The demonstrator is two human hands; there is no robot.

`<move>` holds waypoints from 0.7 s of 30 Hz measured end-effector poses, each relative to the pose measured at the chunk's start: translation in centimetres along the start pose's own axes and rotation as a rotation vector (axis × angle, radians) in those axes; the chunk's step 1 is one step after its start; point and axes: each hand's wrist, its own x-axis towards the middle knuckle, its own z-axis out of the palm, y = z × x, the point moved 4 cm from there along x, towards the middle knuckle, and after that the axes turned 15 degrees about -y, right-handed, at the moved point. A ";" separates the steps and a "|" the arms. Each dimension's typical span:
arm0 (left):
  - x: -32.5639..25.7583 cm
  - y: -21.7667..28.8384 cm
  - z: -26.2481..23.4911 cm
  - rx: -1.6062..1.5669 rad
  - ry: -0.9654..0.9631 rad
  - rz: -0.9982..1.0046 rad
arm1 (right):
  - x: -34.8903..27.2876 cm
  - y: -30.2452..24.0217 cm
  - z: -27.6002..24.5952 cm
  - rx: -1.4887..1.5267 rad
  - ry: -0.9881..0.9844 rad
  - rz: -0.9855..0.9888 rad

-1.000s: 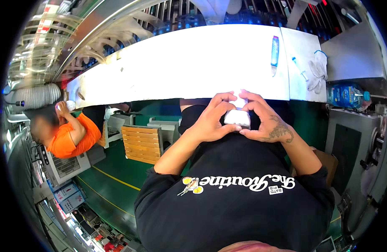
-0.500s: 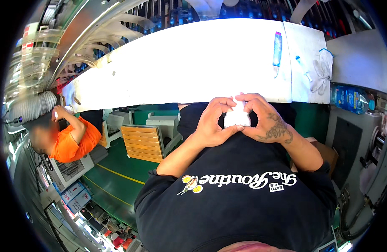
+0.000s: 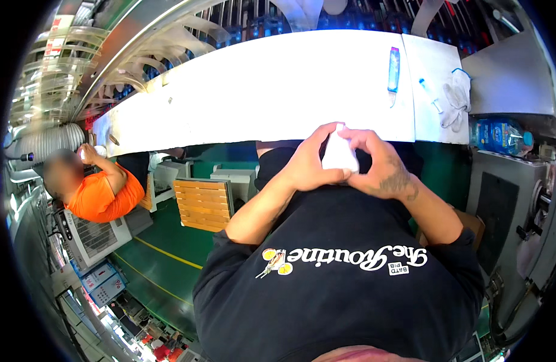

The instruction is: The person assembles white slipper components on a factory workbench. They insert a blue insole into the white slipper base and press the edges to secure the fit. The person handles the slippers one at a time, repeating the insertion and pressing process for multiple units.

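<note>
Just off the near edge of the white bench [image 3: 241, 90], a small white piece [image 3: 339, 155], tapered with a narrow top and a wider base, is held in front of my body. My left hand [image 3: 308, 161] grips its left side, thumb at the base and fingertips up by the narrow top. On the other side my right hand [image 3: 379, 161] closes round it, with fingers near the top and thumb low. Both hands are closed on the same piece, and its exact kind cannot be made out.
On the bench's right part lie a blue-handled tool with a thin hooked tip [image 3: 393, 69], a slim blue-and-white item [image 3: 430, 95] and a white glove [image 3: 456, 99]. A large clear bottle [image 3: 501, 136] is at right. A person in orange [image 3: 109, 196] sits left, beyond a slatted wooden seat [image 3: 202, 205].
The white piece has been tilted between my hands and now looks taller and narrower. My left fingers have shifted up toward its top, and the view has moved slightly.
</note>
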 end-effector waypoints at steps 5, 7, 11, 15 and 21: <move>-3.2 8.1 -0.3 0.456 0.197 0.536 | 0.7 -6.4 -1.8 -0.287 0.119 -0.515; -3.8 9.7 -0.6 0.595 0.296 0.695 | 0.8 -7.5 -2.8 -0.449 0.163 -0.359; -3.2 7.3 -1.6 0.613 0.214 0.656 | 2.1 -3.5 -3.7 0.055 -0.114 -0.178; -3.0 6.7 -0.5 0.623 0.224 0.695 | 4.0 -0.2 -1.6 0.177 -0.270 -0.063; -2.9 6.2 -0.7 0.591 0.226 0.702 | 4.8 0.1 -0.8 0.110 -0.226 -0.190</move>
